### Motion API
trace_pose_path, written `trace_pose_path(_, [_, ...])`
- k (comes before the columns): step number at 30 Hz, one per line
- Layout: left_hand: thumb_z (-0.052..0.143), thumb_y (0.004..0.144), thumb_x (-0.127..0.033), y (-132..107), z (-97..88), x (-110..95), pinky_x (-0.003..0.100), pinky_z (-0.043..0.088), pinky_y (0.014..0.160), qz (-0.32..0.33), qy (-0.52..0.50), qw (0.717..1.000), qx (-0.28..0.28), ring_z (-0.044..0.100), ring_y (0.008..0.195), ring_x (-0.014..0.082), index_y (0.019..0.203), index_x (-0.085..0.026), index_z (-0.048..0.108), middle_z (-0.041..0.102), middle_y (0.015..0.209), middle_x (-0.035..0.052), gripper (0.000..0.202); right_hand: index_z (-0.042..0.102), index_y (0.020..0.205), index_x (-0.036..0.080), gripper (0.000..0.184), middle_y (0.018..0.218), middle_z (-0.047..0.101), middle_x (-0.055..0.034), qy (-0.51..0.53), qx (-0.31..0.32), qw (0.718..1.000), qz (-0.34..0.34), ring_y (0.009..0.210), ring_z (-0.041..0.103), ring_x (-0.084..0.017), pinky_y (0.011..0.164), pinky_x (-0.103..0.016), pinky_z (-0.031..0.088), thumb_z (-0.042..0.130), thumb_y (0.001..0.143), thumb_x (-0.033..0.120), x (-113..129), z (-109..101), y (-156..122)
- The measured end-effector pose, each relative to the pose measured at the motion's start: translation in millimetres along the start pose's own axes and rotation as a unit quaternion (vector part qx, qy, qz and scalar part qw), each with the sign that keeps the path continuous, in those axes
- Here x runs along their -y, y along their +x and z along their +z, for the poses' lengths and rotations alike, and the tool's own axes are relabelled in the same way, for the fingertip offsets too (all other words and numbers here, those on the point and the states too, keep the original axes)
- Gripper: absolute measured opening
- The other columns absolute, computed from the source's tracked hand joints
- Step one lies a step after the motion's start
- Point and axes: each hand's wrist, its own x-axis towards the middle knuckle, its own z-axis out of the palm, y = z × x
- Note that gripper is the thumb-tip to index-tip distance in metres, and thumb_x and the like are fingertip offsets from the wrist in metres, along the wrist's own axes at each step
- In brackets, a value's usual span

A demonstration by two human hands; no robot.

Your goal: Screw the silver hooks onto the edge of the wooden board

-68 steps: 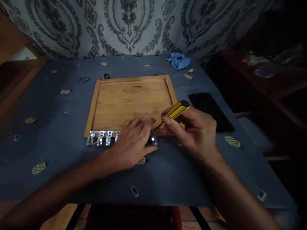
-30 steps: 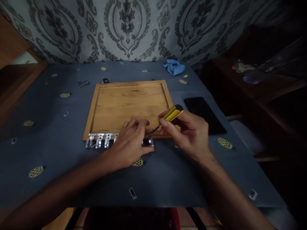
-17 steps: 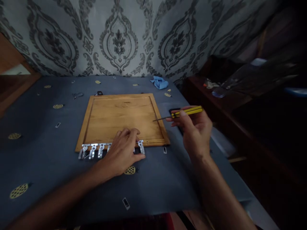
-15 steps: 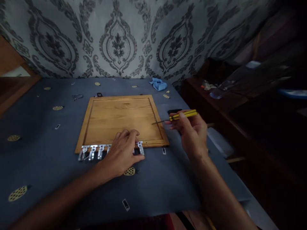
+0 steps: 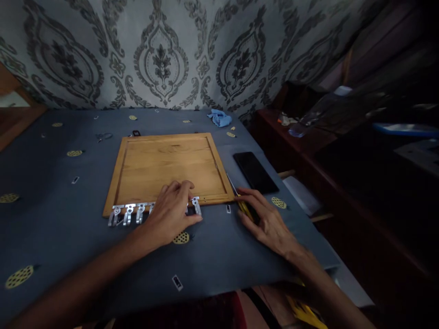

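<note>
A framed wooden board (image 5: 168, 160) lies flat on the cloth-covered table. Along its front edge runs a metal hook rail (image 5: 129, 214) with several silver hooks. My left hand (image 5: 171, 208) is bent over the right part of this rail, fingers on the board side and thumb in front, hiding some of the hooks. Beside the board's front right corner, low at the cloth, my right hand (image 5: 265, 219) has its fingers around the yellow handle of a screwdriver (image 5: 244, 206). The screwdriver's thin shaft points away from me along the board's right side.
A black phone (image 5: 255, 172) lies right of the board. Toward the back are a crumpled blue cloth (image 5: 220, 118) and a small grey tangled item (image 5: 103, 137). A clear plastic bottle (image 5: 317, 112) lies on the dark furniture (image 5: 274, 125) at the right.
My right hand has lowered the screwdriver from above the board's right edge to the cloth beside its front corner, uncovering the phone. My left hand stays on the rail.
</note>
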Motion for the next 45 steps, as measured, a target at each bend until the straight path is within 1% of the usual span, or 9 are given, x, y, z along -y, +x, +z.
trace_pose_path(5, [0.085,0.071,-0.024,-0.1,0.5,-0.7,0.044,0.045,0.091,-0.003,-0.003,1.0,-0.011,0.058,0.104,0.0283,0.113,-0.019,0.047,0.065,0.105,0.0055,0.057,0.065,0.111,0.022,0.019,0.124,0.068,-0.013,-0.107,-0.04,0.989,-0.094,0.115,0.065,-0.028,0.096,-0.05,0.054,0.06,0.093,0.024,16.8,2.2,7.6])
trace_pose_path(8, [0.086,0.07,-0.025,0.1,1.4,-0.8,0.043,0.046,0.089,-0.004,0.008,1.0,-0.02,0.058,0.1,0.0273,0.112,-0.019,0.047,0.063,0.104,0.0053,0.058,0.063,0.116,0.019,0.023,0.115,0.073,-0.0105,-0.089,-0.012,0.978,-0.189,0.114,0.066,-0.024,0.097,-0.046,0.055,0.058,0.094,0.017,35.5,16.8,22.6])
trace_pose_path(12, [0.086,0.07,-0.026,0.7,0.7,-2.0,0.045,0.045,0.091,-0.012,0.014,1.0,-0.01,0.058,0.102,0.0283,0.114,-0.019,0.047,0.063,0.105,0.0066,0.059,0.061,0.123,0.015,0.029,0.12,0.072,-0.0118,-0.075,0.019,0.969,-0.236,0.116,0.065,-0.023,0.097,-0.045,0.056,0.055,0.095,0.013,46.9,39.3,36.4])
trace_pose_path(21, [0.085,0.072,-0.027,2.2,-4.3,-6.8,0.046,0.045,0.094,-0.039,0.013,0.999,0.022,0.056,0.106,0.03,0.116,-0.016,0.048,0.06,0.111,0.0102,0.059,0.064,0.122,0.015,0.029,0.121,0.073,-0.0108,-0.043,0.053,0.961,-0.268,0.121,0.063,-0.022,0.102,-0.045,0.053,0.053,0.095,0.01,33.7,47.7,34.1])
trace_pose_path(29, [0.086,0.072,-0.029,2.4,-2.9,-6.0,0.046,0.045,0.094,-0.043,0.018,0.999,0.02,0.056,0.107,0.0301,0.116,-0.016,0.049,0.06,0.113,0.0105,0.059,0.055,0.137,0.02,0.04,0.125,0.071,-0.0103,-0.037,0.055,0.964,-0.259,0.119,0.063,-0.023,0.098,-0.047,0.053,0.049,0.098,0.014,31.3,53.1,32.7])
trace_pose_path(34, [0.086,0.072,-0.028,0.9,-0.1,-6.6,0.046,0.046,0.092,-0.03,0.027,0.999,0.013,0.057,0.107,0.0299,0.115,-0.016,0.051,0.062,0.11,0.0103,0.057,0.054,0.139,0.022,0.042,0.117,0.074,-0.0075,-0.07,0.054,0.962,-0.26,0.116,0.062,-0.022,0.101,-0.048,0.048,0.042,0.099,0.012,34.0,50.7,34.5])
trace_pose_path(38, [0.084,0.074,-0.029,0.0,-13.5,1.3,0.046,0.046,0.093,0.015,0.013,1.0,0.011,0.056,0.112,0.0304,0.124,-0.016,0.05,0.065,0.113,0.0102,0.062,0.055,0.138,0.022,0.045,0.116,0.074,-0.0066,-0.085,0.054,0.96,-0.26,0.112,0.062,-0.022,0.103,-0.047,0.045,0.042,0.097,0.008,35.4,49.4,34.8])
trace_pose_path(42, [0.068,0.088,-0.023,7.1,-38.1,19.6,0.038,0.048,0.091,0.023,-0.054,0.998,-0.031,0.062,0.104,0.0218,0.112,-0.021,0.058,0.068,0.11,0.005,0.026,0.058,0.135,0.023,0.047,0.12,0.073,-0.0042,-0.08,0.057,0.961,-0.258,0.113,0.061,-0.023,0.104,-0.047,0.043,0.044,0.093,0.004,34.1,49.1,33.8])
trace_pose_path(45, [0.063,0.087,-0.011,17.9,-46.6,28.5,0.033,0.048,0.085,0.008,-0.039,0.999,-0.025,0.064,0.095,0.0195,0.099,-0.019,0.063,0.07,0.101,0.0032,0.014,0.058,0.135,0.022,0.048,0.12,0.073,-0.0034,-0.077,0.052,0.963,-0.255,0.113,0.06,-0.022,0.105,-0.046,0.042,0.045,0.093,0.003,33.1,50.2,33.1])
